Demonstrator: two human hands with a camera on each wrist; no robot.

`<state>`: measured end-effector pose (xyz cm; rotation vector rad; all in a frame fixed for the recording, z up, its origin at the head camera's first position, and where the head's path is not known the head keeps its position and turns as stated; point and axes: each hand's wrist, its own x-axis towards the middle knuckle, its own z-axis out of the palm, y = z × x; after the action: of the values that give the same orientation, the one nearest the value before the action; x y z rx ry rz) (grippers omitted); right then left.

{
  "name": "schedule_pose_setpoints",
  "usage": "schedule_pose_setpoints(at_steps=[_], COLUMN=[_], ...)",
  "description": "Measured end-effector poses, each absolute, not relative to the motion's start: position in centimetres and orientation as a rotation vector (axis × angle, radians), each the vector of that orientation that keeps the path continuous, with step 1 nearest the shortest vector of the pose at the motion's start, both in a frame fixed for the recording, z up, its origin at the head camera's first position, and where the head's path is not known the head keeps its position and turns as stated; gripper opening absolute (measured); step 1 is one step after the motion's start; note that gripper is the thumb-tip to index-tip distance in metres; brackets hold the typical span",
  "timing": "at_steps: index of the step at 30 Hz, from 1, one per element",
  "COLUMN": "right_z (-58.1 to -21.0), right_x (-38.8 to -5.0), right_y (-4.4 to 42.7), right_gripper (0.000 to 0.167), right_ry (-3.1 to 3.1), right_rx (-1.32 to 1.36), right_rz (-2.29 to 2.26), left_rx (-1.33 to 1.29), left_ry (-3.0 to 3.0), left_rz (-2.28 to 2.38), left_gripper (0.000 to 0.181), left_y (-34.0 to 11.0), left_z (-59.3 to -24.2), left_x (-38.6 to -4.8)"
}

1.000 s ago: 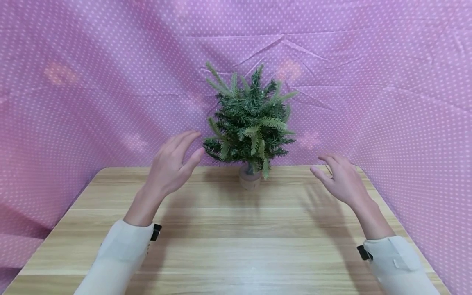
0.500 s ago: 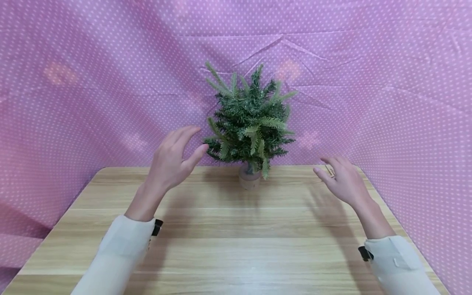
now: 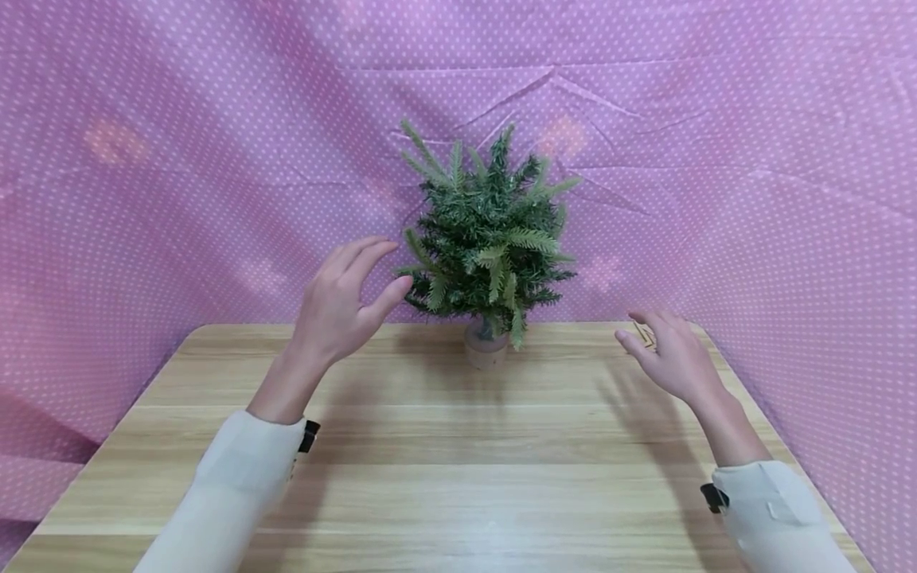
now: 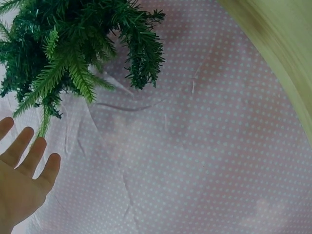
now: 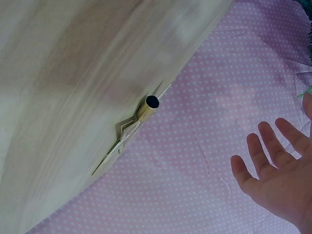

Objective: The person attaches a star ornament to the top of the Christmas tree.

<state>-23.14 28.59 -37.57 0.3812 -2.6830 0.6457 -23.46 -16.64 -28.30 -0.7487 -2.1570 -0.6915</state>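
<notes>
A small artificial pine tree (image 3: 494, 231) stands upright in a round pale base (image 3: 485, 350) at the back middle of the table. My left hand (image 3: 333, 306) is raised at its left side, fingers relaxed and apart from the thumb. The thumb tip overlaps the lowest left branch; whether it touches I cannot tell. Over the back right of the table my right hand (image 3: 673, 354) hovers with loose fingers and nothing in them. Partly behind it lies a gold angular ornament (image 3: 647, 334); the right wrist view shows its short hollow tube (image 5: 148, 105) and thin bent edges.
The light wooden table (image 3: 487, 446) has rounded back corners. Pink cloth with white dots (image 3: 286, 119) hangs close behind the tree and along both sides. White sleeves with black straps cover both wrists.
My left hand has moved slightly up and right, closer to the tree. The right hand has shifted a little right, so more of the gold ornament shows. The tree stays in place.
</notes>
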Motion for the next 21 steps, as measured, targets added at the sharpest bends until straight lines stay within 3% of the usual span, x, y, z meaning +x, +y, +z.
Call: schedule_pose_setpoints(at_steps=[21], right_z=[-38.4], right_x=[-23.4], right_y=[29.8], right_gripper=[0.055], right_ry=[-2.768], right_rx=[0.361], right_rz=[0.724], left_rx=[-0.773], left_ry=[-2.105], left_rz=[-0.683], left_gripper=[0.050], left_y=[-15.3], left_z=[-27.1], left_x=[-24.4])
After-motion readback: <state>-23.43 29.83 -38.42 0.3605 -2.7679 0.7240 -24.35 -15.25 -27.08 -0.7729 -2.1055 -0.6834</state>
